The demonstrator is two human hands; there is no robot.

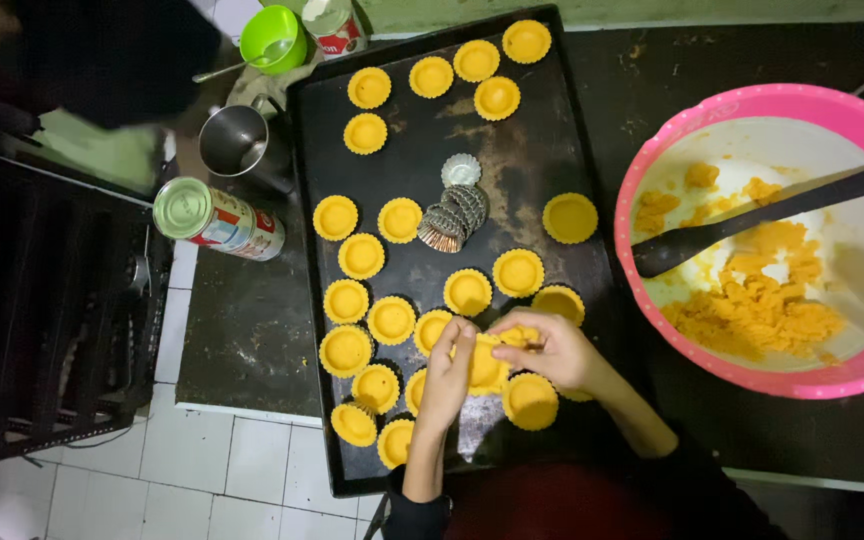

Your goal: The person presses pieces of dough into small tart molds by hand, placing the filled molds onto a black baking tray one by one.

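Both my hands meet over the lower middle of a black baking tray (532, 160). My left hand (444, 380) and my right hand (550, 350) together hold a small yellow dough tart shell (486, 366), fingers pressing its edges. Several finished yellow tart shells (362, 256) lie in loose rows across the tray, with more at the top (431, 76). A stack of empty fluted metal moulds (455, 216) lies on its side near the tray's middle, one single mould (461, 169) above it.
A pink bowl (752, 100) at right holds orange-yellow dough (752, 315) and a dark spatula (752, 215). Left of the tray are a tin can lying down (217, 218), a metal cup (235, 140), a green cup (272, 38) and another can (332, 25).
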